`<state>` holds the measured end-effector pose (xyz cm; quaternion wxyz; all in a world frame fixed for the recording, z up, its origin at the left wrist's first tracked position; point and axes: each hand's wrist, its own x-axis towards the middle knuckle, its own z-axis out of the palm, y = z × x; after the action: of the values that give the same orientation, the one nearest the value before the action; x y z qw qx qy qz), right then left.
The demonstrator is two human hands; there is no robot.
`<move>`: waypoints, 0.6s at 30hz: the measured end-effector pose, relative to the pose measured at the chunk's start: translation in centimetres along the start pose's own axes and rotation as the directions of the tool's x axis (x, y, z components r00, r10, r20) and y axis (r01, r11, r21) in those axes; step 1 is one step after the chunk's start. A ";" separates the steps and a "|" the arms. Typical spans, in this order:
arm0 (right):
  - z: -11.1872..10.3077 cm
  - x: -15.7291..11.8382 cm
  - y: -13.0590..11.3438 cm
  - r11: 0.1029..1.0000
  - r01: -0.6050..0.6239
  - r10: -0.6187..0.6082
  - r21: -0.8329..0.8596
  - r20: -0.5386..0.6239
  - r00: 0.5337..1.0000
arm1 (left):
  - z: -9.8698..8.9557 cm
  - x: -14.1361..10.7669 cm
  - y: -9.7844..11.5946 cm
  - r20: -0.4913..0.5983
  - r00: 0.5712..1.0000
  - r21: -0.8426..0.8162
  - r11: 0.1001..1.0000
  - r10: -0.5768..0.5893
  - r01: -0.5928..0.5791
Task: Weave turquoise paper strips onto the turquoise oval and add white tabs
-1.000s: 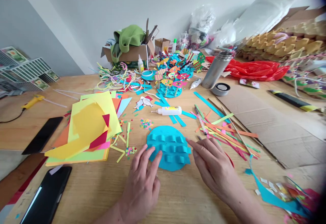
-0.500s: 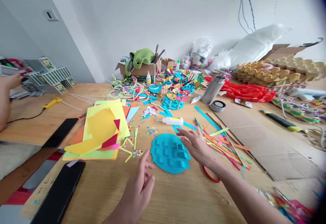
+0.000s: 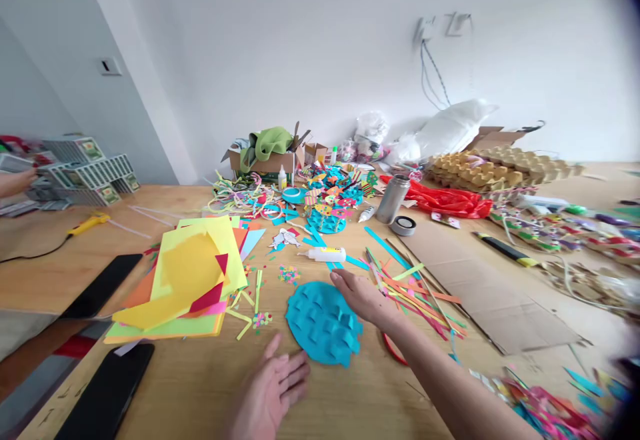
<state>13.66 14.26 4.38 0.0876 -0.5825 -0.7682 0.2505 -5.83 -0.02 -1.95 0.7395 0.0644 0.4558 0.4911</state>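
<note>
A round blue paper disc (image 3: 320,327), with rows of raised paper loops across its top, lies on the wooden table in front of me. My right hand (image 3: 360,295) is at its upper right edge, fingers close together and bent down onto the rim; the thumb is hidden. Below the disc's lower left edge, my left hand (image 3: 277,383) is turned partly palm up, fingers apart and holding nothing. Just beyond the disc lies a white glue bottle (image 3: 325,254). Red-handled scissors (image 3: 394,350) sit partly under my right forearm.
Coloured paper sheets (image 3: 190,267) are stacked at left, beside two black phones (image 3: 107,393). Paper strips (image 3: 420,293) and a cardboard sheet (image 3: 480,280) lie at right. Farther back stand a steel flask (image 3: 393,199) and a finished-looking paper decoration (image 3: 327,207). Another person's hand (image 3: 17,182) is at far left.
My left hand has drawn back toward me and turned palm up. My right fingers have come together at the disc's rim, and the disc has turned slightly. The view has shifted rightward.
</note>
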 end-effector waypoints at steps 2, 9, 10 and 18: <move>-0.4 -1.2 0.4 1.000 -0.015 0.014 0.015 0.005 1.000 | 0.0 -0.2 1.1 -0.033 0.999 0.028 1.000 -0.004 0.005; 0.1 -6.7 1.3 0.972 -0.004 -0.007 0.233 0.049 0.999 | 1.4 -1.1 6.2 -0.065 0.990 0.296 0.950 0.124 -0.099; 0.4 -7.4 1.3 0.960 -0.001 -0.020 0.278 0.072 0.997 | 1.6 -0.7 6.8 -0.068 0.985 0.340 0.932 0.158 -0.126; 0.2 -9.9 1.6 0.904 0.049 -0.080 0.424 0.056 0.995 | 4.0 3.4 8.4 -0.026 0.917 0.563 0.764 0.398 -0.316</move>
<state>17.95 5.16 4.97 0.1919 -0.5148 -0.7173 0.4284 -8.19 8.33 2.87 0.5474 0.3234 0.6084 0.4750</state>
